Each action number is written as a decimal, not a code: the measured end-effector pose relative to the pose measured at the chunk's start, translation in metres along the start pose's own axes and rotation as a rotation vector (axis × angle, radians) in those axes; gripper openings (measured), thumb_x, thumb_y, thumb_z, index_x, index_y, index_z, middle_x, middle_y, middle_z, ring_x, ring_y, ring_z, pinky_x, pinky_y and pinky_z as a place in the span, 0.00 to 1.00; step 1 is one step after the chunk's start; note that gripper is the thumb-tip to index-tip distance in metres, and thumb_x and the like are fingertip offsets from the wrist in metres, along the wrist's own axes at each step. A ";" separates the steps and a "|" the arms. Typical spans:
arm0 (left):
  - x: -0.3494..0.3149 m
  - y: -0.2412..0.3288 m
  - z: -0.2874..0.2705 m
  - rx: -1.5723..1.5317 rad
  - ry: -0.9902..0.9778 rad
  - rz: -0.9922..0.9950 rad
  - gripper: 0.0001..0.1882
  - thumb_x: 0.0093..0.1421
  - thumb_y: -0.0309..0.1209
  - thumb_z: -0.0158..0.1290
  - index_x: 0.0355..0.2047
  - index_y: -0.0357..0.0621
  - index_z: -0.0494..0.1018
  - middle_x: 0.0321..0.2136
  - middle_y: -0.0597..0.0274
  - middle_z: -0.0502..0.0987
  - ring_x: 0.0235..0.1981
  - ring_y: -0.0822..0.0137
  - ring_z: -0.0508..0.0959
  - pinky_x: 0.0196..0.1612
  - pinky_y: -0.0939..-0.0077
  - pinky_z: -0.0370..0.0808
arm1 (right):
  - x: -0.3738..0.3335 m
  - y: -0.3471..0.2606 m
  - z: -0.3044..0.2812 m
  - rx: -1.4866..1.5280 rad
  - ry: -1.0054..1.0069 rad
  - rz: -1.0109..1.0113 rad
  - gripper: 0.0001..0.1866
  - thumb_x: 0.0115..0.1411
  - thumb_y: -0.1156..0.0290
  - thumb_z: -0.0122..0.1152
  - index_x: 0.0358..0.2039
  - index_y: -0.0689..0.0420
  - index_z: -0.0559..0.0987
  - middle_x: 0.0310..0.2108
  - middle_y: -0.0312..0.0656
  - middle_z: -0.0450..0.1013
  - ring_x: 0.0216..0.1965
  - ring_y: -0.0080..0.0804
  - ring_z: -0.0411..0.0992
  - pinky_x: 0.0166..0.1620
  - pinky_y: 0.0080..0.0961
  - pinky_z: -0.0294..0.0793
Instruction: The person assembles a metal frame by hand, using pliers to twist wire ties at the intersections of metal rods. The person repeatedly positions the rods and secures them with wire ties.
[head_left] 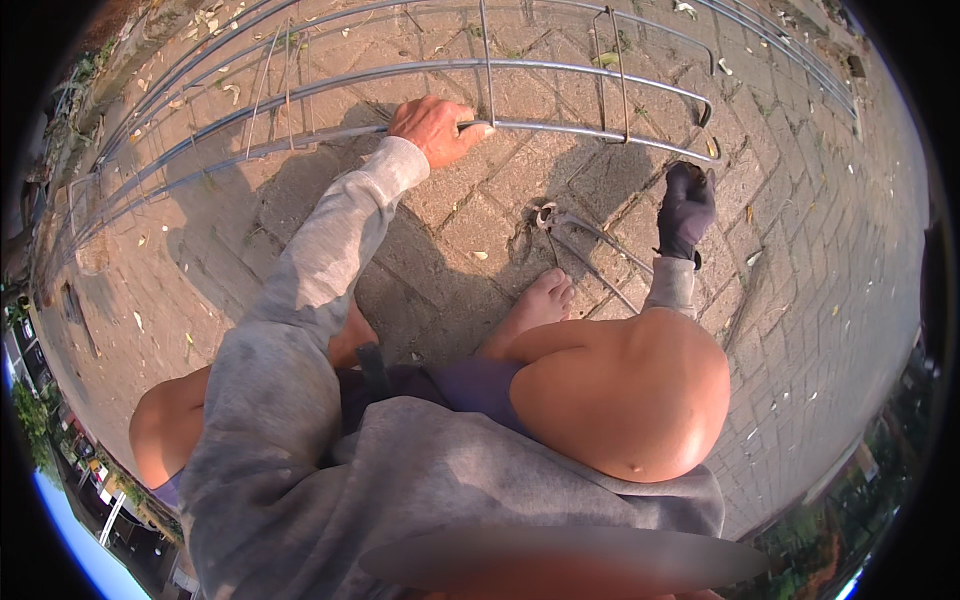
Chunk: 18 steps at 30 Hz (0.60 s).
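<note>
A cage of long steel bars [570, 128] tied with thin wire hoops lies across the paving ahead of me. My left hand [436, 130], bare, is wrapped round its nearest bar, just left of one hoop [487, 60]. My right hand [687, 210] wears a dark glove and is closed, a little nearer to me than the bars' hooked right ends. What it holds, if anything, is hidden by the fingers. Between my hands, a pair of pincers [590, 235] rests on the ground, jaws away from me and handles toward my right knee.
Herringbone paving [820, 290] spreads all round, with scattered pale leaves. More steel bars [790, 50] lie at the far right. My bare foot [545, 300] is close to the pincers, and my bent knee [650, 400] rises below my right forearm. Plants [80, 155] border the far left.
</note>
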<state>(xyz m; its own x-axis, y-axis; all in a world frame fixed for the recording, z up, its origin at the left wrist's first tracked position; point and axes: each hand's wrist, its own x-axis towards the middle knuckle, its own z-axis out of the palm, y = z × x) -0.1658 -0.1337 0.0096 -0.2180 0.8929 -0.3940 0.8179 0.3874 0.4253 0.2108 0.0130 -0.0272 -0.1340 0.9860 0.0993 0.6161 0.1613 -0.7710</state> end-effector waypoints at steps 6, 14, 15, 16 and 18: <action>0.000 -0.002 0.000 0.056 0.040 0.056 0.25 0.64 0.53 0.58 0.47 0.46 0.84 0.39 0.49 0.86 0.42 0.48 0.84 0.50 0.50 0.79 | -0.104 -0.053 0.036 -0.507 -0.643 -0.346 0.36 0.53 0.56 0.72 0.64 0.44 0.75 0.63 0.62 0.68 0.69 0.62 0.59 0.71 0.66 0.46; -0.002 -0.001 -0.007 0.044 -0.010 0.071 0.18 0.63 0.42 0.59 0.46 0.45 0.83 0.32 0.49 0.84 0.37 0.48 0.84 0.49 0.51 0.79 | -0.134 -0.076 0.027 -0.326 -0.572 -0.067 0.24 0.55 0.52 0.70 0.51 0.48 0.84 0.47 0.59 0.80 0.60 0.57 0.71 0.72 0.60 0.48; -0.002 -0.002 -0.008 0.018 -0.018 0.075 0.17 0.62 0.41 0.59 0.47 0.45 0.83 0.32 0.48 0.84 0.38 0.48 0.84 0.49 0.51 0.79 | -0.143 -0.078 0.033 -0.340 -0.612 0.033 0.21 0.57 0.53 0.69 0.48 0.49 0.85 0.44 0.58 0.80 0.57 0.57 0.73 0.70 0.58 0.52; -0.002 -0.002 -0.008 -0.006 -0.026 0.078 0.17 0.62 0.39 0.59 0.47 0.45 0.83 0.32 0.48 0.84 0.38 0.47 0.84 0.49 0.52 0.79 | -0.152 -0.080 0.042 -0.362 -0.636 0.094 0.19 0.58 0.54 0.69 0.45 0.50 0.86 0.41 0.57 0.81 0.54 0.57 0.75 0.69 0.56 0.56; -0.004 -0.004 -0.006 -0.002 0.029 0.120 0.14 0.61 0.38 0.60 0.44 0.45 0.82 0.31 0.46 0.83 0.37 0.46 0.82 0.47 0.52 0.77 | -0.161 -0.081 0.054 -0.295 -0.637 0.035 0.15 0.61 0.58 0.66 0.44 0.51 0.86 0.39 0.52 0.81 0.47 0.51 0.78 0.65 0.51 0.64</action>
<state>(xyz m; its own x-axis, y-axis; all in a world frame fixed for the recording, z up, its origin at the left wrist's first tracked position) -0.1715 -0.1379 0.0142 -0.1344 0.9390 -0.3165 0.8382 0.2781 0.4692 0.1403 -0.1610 -0.0152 -0.4830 0.7889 -0.3799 0.8013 0.2234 -0.5549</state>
